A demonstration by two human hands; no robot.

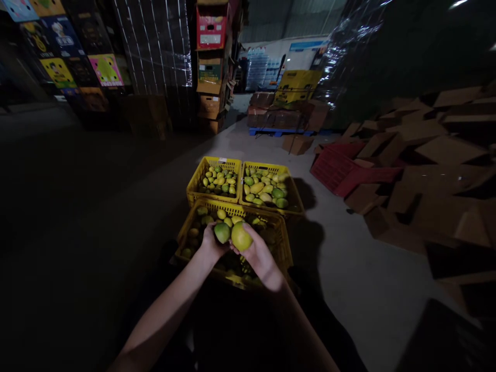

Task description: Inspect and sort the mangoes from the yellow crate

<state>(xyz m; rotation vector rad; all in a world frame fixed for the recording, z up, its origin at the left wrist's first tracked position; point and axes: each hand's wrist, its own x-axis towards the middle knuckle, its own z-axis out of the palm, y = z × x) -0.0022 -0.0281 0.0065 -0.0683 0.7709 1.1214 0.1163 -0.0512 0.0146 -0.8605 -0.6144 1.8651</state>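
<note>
My left hand is closed around a green mango. Beside it, my right hand grips a rounder yellow mango. The two fruits are side by side, almost touching, above the near yellow crate, which holds more green and yellow mangoes, partly in shadow. Behind it stand two more yellow crates: the left one with smaller yellow and green fruits, the right one with larger, longer mangoes. My forearms hide part of the near crate.
Flattened and opened cardboard boxes are heaped on the right, with a red plastic crate at their edge. Stacked cartons and a blue pallet with boxes stand at the back. Printed cartons are piled at upper left.
</note>
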